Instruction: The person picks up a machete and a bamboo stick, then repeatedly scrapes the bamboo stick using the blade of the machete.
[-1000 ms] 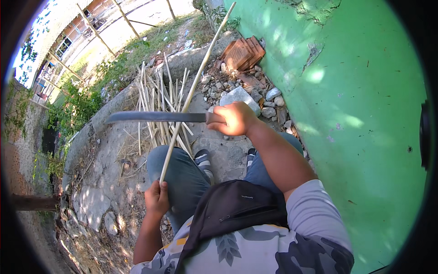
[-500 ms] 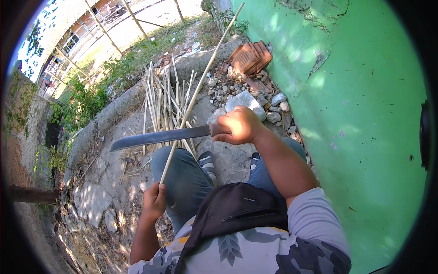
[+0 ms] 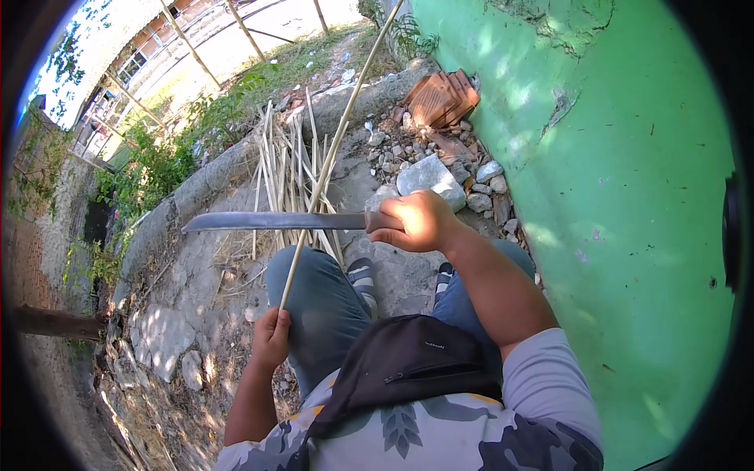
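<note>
My right hand [image 3: 412,221] is closed round the brown handle of a long machete [image 3: 267,221]. Its blade points left and lies across a thin, pale wooden strip [image 3: 345,125]. The near end of that strip is pinched in my left hand [image 3: 272,336], beside my left knee. From there the strip slants up and away to the right, past the top edge of the picture. Blade and strip cross above my left knee; whether the edge bites into the strip cannot be made out.
Beyond my knees a bundle of pale split strips [image 3: 287,169] lies on the ground. Stones and a large grey block [image 3: 432,180] lie ahead, with stacked terracotta tiles [image 3: 441,98] behind. A green wall [image 3: 628,204] runs along my right; a low concrete kerb [image 3: 208,184] curves on the left.
The machete's blade has turned from a slight tilt to nearly level, its tip rising a little. Both hands keep their holds. The whole view has shifted slightly.
</note>
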A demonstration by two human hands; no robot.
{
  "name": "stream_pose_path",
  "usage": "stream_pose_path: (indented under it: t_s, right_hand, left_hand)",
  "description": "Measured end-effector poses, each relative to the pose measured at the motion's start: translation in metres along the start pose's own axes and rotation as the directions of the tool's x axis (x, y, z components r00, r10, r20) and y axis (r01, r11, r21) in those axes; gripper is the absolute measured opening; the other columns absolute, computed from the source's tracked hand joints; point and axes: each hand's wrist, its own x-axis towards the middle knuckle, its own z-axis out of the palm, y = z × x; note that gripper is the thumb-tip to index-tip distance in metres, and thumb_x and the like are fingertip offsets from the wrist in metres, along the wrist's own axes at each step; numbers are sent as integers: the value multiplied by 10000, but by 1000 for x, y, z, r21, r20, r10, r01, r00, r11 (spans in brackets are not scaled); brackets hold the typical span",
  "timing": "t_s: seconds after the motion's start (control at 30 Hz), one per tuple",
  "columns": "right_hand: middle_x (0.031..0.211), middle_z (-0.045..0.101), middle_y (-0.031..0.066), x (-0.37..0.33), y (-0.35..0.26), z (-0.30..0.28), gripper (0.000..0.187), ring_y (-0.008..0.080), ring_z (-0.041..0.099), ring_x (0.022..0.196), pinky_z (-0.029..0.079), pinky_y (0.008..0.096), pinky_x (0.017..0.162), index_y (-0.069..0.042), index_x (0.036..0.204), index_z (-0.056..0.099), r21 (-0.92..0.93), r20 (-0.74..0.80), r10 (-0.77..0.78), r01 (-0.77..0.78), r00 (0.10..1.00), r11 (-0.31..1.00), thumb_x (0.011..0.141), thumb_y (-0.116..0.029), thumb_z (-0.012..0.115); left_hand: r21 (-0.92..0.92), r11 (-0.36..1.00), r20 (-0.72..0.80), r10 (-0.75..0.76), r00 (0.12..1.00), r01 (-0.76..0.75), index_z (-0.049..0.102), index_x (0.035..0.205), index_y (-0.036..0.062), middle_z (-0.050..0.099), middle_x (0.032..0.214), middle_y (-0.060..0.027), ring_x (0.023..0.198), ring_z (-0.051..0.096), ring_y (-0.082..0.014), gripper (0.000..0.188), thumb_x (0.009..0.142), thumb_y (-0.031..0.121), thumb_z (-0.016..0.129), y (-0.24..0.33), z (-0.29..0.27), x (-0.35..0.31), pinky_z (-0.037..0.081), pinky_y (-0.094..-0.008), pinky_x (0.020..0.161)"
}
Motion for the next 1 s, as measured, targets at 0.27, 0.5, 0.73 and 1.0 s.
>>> stream_pose_path:
  t_s: [0.27,0.5,0.73,1.0]
  right_hand:
    - [750,696,132,8,36,8,409,390,679,704,518,471,602,-94,803,602,35,-133,101,-97,986,995,872,-466,758]
    - [671,657,74,0,12,7,494,342,657,635,479,445,575,-121,738,564,-170,-9,-103,100,995,980,853,-568,737]
    - [665,635,133,5,36,13,474,391,643,650,485,466,602,-98,775,569,-122,-165,-19,-1,986,993,858,-528,750]
    - [706,673,161,5,21,11,439,397,679,705,513,479,610,-93,842,644,22,-86,123,-121,989,992,873,-521,739]
  left_hand:
    - [106,994,7,-31,1000,30,541,810,28,455,643,3,634,414,-86,398,1086,310,497,10,1,6,351,-313,558]
    - [188,982,47,14,999,-23,547,805,20,444,626,-15,614,410,-97,407,1086,312,504,23,-6,2,363,-324,548]
    - [144,989,-15,41,999,-38,556,801,20,452,619,-12,611,426,-97,421,1087,325,506,17,3,8,373,-310,547]
    - [-6,999,3,-44,999,44,580,867,47,473,652,34,607,440,-68,390,1100,339,469,16,5,6,351,-274,559]
